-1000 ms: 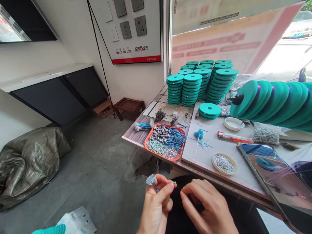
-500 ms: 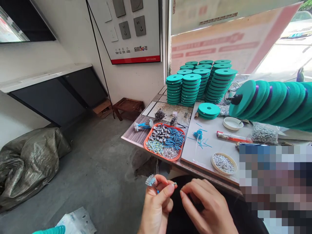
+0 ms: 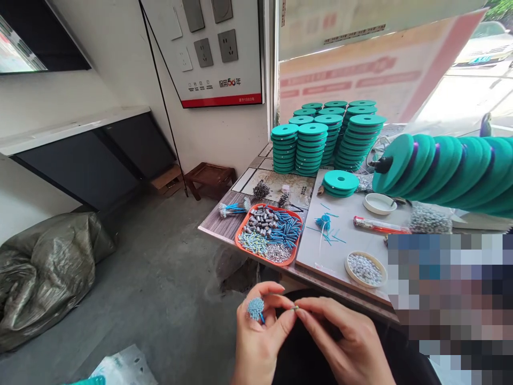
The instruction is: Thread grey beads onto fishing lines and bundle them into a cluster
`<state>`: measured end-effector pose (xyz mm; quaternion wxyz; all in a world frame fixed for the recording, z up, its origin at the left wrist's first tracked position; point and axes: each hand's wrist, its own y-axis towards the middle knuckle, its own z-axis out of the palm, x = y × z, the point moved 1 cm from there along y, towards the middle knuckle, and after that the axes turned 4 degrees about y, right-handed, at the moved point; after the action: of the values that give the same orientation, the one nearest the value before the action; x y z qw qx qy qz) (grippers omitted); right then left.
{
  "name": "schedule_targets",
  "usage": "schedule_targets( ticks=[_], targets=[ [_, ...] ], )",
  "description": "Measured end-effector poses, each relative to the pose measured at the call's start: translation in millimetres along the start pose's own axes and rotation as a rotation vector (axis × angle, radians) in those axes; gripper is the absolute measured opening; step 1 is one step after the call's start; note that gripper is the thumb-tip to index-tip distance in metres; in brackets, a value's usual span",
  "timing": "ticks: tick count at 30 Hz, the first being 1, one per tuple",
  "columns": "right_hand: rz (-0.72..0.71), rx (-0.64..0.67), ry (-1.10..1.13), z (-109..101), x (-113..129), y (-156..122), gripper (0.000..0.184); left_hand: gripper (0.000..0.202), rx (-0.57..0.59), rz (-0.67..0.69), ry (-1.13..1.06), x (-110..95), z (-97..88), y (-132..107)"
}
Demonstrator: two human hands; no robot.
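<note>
A tiny, slim greenish piece at the lower centre of the frame

My left grip pinches it between thumb and forefinger; my right grip pinches it from the other side. It is too small to tell its exact shape. My left grip also holds a round cluster of pale-blue, bead-like tips. Mid-frame, an orange, rounded tray of small grey, blue, yellow-green and silvery parts sits on the wood-grain table. Right of centre, a round cream dish holds greyish-white beads.
</note>
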<state>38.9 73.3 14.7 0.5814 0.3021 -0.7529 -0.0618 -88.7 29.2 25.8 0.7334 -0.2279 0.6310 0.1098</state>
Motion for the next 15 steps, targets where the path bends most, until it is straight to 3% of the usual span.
schedule_targets(
  ticks=[3,5,8,12,15],
  targets=[
    [0.002,-0.051,0.019,1.0,2.4,-0.4,0.008,0.023,0.05,0.025,0.018,-2.1,-0.6,1.1],
    [0.007,-0.037,0.027,1.0,4.4,0.0,0.007,0.014,0.07,0.042,0.037,-1.7,0.2,1.7],
    [0.006,-0.017,-0.018,-1.1,6.4,1.3,0.007,0.017,0.077,0.023,0.019,-0.3,2.1,2.8],
    [-0.101,-0.029,-0.157,-3.4,5.4,2.5,0.013,0.019,0.043,-0.066,-0.077,0.5,3.6,3.9],
    [-0.153,0.001,-0.199,-3.8,3.8,3.6,0.006,0.021,0.065,-0.08,-0.073,-0.9,5.0,4.5]
  ],
)
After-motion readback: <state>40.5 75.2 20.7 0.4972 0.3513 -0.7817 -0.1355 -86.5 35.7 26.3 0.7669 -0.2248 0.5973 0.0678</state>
